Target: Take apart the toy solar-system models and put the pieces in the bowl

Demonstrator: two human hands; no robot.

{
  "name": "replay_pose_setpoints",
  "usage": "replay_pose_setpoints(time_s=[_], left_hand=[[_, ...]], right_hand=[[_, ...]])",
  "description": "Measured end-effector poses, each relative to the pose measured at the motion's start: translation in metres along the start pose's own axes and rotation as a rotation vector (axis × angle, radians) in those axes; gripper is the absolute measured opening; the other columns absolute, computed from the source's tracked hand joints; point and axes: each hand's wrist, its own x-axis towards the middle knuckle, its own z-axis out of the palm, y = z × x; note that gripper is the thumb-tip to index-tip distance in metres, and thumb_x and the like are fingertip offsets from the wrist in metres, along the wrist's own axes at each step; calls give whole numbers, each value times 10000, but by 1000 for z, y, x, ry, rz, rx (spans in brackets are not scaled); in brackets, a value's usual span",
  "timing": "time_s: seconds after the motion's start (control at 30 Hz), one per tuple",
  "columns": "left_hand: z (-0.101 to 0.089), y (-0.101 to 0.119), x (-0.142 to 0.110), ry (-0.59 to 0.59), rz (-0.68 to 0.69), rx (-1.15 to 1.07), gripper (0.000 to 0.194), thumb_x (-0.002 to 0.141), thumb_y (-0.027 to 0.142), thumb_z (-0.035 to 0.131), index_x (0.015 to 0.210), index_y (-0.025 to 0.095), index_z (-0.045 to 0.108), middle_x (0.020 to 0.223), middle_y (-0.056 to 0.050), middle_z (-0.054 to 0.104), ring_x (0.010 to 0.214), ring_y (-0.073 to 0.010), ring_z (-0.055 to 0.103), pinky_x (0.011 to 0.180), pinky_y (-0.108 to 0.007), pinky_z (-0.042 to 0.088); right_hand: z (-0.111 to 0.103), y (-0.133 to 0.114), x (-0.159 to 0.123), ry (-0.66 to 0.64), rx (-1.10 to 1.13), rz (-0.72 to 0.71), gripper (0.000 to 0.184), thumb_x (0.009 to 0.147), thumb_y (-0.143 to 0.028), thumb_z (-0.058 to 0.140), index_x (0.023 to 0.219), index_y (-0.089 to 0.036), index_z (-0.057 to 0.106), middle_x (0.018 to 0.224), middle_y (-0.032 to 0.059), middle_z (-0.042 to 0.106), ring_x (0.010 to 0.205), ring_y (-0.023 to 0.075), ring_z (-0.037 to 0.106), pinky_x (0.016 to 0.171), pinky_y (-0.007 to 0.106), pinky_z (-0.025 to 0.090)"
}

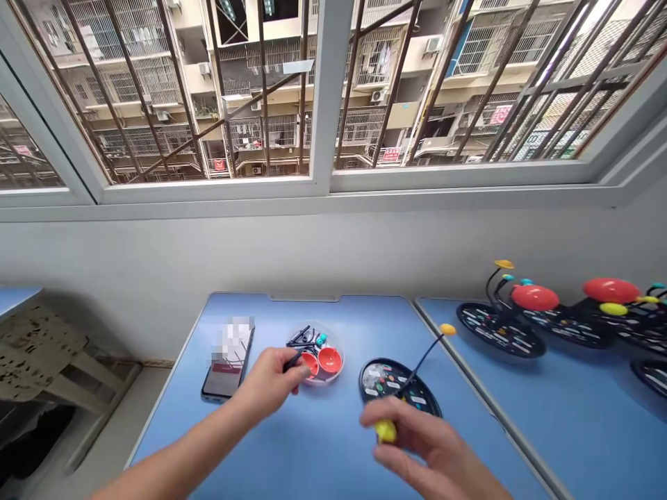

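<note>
Right hand [417, 437] is working nearest the lens, thumb and fingers pinching a yellow ball [385, 430]. A thin black rod [422, 364] is slanting up beyond it to a small yellow cap [447, 329]; the fingers are hiding whether rod and ball join. Left hand [268, 385] is hovering to the left, thumb and fingertips pinching a short black piece [293, 360] beside a clear plastic dish [336, 340].

Progress, as judged from the layout: a round black base [422, 401] with white labels is lying below the right hand, showing few parts in place, and the rod's lower end may or may not be seated in it. The dish is holding two red half-domes [329, 360], a teal bead [322, 339] and a tangle of black rods [299, 338], so much is left unfitted. Over on the neighbouring blue table [521, 423], assembled models are standing on matching black bases [500, 330], each carrying a large red ball [611, 290] and smaller coloured pieces on curved arms.

Edges: the hands are moving over the near stretch of the blue table [313, 312], with a phone [221, 382] lying left of the dish. That table's left edge is dropping to the floor, while its right edge is meeting the neighbouring table at a seam just beyond the base.
</note>
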Motion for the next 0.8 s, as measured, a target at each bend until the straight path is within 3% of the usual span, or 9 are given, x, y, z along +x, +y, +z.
replay_pose_setpoints(time_s=[0.07, 0.17, 0.3, 0.5, 0.67, 0.8], left_hand=[[5, 4, 29, 24, 101, 205, 233, 767, 273, 450, 564, 161, 468, 504, 61, 370, 502, -79, 320, 471, -202, 243], [12, 3, 70, 33, 124, 331, 189, 746, 216, 510, 570, 152, 532, 493, 53, 402, 531, -96, 378, 499, -218, 261], [17, -3, 98, -2, 116, 494, 130, 766, 200, 545, 667, 140, 606, 594, 13, 555, 614, -130, 504, 572, -245, 355], [23, -9, 107, -62, 120, 664, 196, 846, 321, 524, 802, 145, 597, 811, -17, 618, 759, -137, 576, 726, -323, 463], [23, -15, 106, -58, 230, 699, 60, 751, 155, 587, 798, 152, 625, 858, -46, 627, 808, -167, 572, 723, -294, 434], [18, -17, 102, 9, 313, 660, 223, 704, 80, 549, 870, 190, 652, 867, -39, 627, 809, -175, 576, 692, -245, 407]], right_hand=[[2, 0, 20, 23, -3, -31, 167, 770, -294, 481, 891, -225, 574, 765, 5, 535, 685, 154, 511, 622, 232, 425], [4, 4, 47, 85, -67, -63, 152, 806, -275, 445, 931, -227, 516, 759, -11, 535, 662, 144, 496, 611, 240, 410], [4, 15, 73, 201, -246, -87, 49, 807, -270, 477, 825, -229, 497, 700, -23, 529, 640, 153, 480, 594, 258, 389], [11, 31, 102, 245, -378, -200, 141, 782, -240, 499, 909, -225, 559, 880, 41, 601, 751, 206, 504, 691, 336, 420], [15, 35, 112, 302, -465, -252, 132, 772, -195, 484, 900, -222, 495, 828, 39, 597, 764, 223, 508, 664, 336, 425], [17, 34, 119, 316, -504, -266, 82, 763, -150, 495, 802, -219, 472, 796, 30, 597, 723, 218, 497, 639, 323, 403]])
